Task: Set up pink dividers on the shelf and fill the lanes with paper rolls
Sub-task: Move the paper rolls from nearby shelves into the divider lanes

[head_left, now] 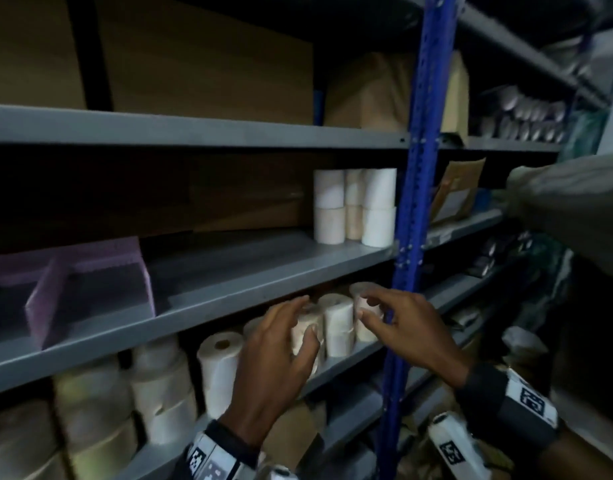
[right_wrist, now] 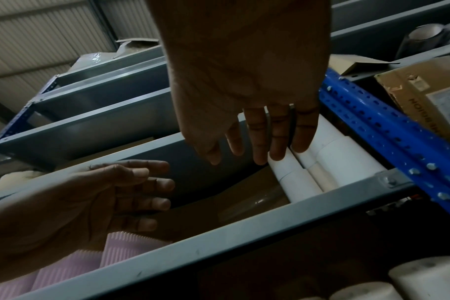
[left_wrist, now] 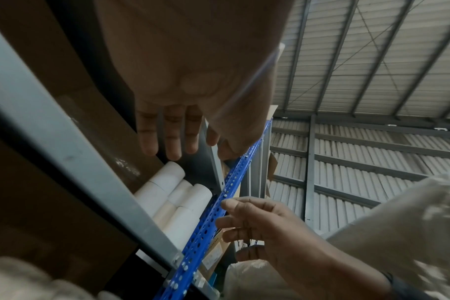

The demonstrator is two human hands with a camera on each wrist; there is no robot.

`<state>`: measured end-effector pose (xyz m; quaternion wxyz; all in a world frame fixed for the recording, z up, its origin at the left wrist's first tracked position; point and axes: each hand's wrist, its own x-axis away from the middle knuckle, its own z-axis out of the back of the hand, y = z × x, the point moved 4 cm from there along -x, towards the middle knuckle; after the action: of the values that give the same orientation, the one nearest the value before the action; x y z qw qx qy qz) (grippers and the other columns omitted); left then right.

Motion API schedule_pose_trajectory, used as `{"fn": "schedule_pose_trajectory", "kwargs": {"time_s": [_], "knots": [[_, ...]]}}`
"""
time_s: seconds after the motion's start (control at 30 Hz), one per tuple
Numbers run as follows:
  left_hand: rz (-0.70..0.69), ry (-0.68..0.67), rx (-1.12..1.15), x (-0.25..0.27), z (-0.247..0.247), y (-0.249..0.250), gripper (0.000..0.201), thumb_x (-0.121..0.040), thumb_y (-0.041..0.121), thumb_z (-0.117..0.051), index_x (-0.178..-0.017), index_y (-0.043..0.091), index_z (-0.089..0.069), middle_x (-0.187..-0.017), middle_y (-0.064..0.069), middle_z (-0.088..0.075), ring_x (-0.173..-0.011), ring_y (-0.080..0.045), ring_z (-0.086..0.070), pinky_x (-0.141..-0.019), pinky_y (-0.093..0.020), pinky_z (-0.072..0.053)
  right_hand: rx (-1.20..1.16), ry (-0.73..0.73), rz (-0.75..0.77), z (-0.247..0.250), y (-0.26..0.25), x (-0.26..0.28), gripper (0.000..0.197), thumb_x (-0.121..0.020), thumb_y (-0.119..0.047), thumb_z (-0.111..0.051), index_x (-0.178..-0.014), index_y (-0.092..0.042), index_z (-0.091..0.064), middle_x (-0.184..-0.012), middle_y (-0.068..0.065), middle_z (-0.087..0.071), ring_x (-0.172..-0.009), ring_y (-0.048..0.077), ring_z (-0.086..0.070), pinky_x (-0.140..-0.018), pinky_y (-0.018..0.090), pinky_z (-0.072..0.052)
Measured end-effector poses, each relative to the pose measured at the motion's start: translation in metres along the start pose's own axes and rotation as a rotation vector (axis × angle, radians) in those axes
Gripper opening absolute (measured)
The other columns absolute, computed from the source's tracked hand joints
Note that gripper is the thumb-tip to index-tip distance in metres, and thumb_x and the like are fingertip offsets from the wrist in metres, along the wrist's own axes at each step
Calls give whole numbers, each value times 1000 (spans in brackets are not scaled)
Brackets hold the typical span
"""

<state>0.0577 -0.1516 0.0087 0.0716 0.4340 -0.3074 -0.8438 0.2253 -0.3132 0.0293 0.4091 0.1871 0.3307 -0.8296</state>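
Both hands, left (head_left: 277,355) and right (head_left: 405,327), hover empty with fingers loose before lower-shelf rolls (head_left: 338,323). Pink dividers (head_left: 90,289) sit on the shelf (head_left: 263,271) above.

Bare hands; dark wristbands (head_left: 485,382) carrying white blocks with black square-pattern markers (head_left: 533,400).

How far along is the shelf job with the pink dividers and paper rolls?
Done: pink dividers sit on the middle shelf; stacked rolls stand at its right end. In hand: nothing; left hand and right hand reach toward lower-shelf rolls. Left: divider lanes look empty.
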Motion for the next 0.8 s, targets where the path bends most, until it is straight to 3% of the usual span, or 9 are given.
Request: {"fn": "schedule_pose_trajectory", "kwargs": {"time_s": [0.07,0.17,0.33,0.43,0.57,0.67,0.77,0.8], "knots": [[0,-17,-2,-31,-14,0,40,-96,23,-71,-135,28,-64,-125,12,-68,-109,-6,-66,-93,-36,-57,-37,20,-8,4,15,-23,52,-77,-64,-53,-116,-33,-68,-104,-16,-71,-93,2,-67,-84,26,-54],[-11,-45,-31,-75,-28,-1,41,-96,31,-70,-137,31,-62,-124,14,-65,-105,-4,-64,-91,-32,-57,-93,49,-3,5,30,-58,49,-80,-59,-59,-117,-28,-69,-108,-11,-72,-98,3,-67,-86,29,-55],[-23,-98,-115,-160,-43,-6,44,-95,36,-71,-137,25,-63,-124,5,-67,-104,-12,-66,-92,-34,-56,-131,79,15,6,42,-124,46,-82,-55,-62,-122,-31,-64,-112,-8,-69,-99,5,-63,-83,23,-51],[-15,-140,-152,-210,-53,-18,45,-94,40,-72,-135,23,-65,-120,0,-71,-108,-16,-68,-95,-37,-57,-128,86,6,7,46,-164,49,-82,-57,-62,-123,-31,-63,-116,-4,-69,-101,11,-64,-86,32,-54],[36,-211,-168,-273,-76,-43,51,-92,43,-74,-135,18,-64,-120,-4,-72,-109,-20,-69,-93,-31,-55,-112,74,0,3,51,-220,51,-84,-52,-65,-128,-27,-60,-125,1,-66,-111,16,-63,-89,34,-53],[70,-310,-43,-311,-100,-67,46,-94,33,-75,-132,10,-63,-113,-3,-71,-106,-22,-69,-83,-19,-54,-82,93,4,-5,59,-260,54,-85,-51,-65,-131,-24,-57,-128,3,-64,-112,19,-62,-91,36,-52],[85,-374,127,-345,-124,-93,42,-95,14,-76,-132,0,-63,-123,-17,-72,-114,-26,-69,-98,-38,-58,-34,90,4,-16,68,-301,55,-86,-53,-62,-133,-25,-54,-128,3,-64,-115,22,-60,-93,38,-50],[65,-365,152,-358,-129,-101,44,-94,10,-76,-134,-2,-62,-128,-19,-71,-115,-20,-68,-96,-32,-58,-15,83,2,-20,71,-316,55,-87,-54,-61,-134,-26,-53,-128,2,-64,-117,24,-59,-95,38,-49]]}}
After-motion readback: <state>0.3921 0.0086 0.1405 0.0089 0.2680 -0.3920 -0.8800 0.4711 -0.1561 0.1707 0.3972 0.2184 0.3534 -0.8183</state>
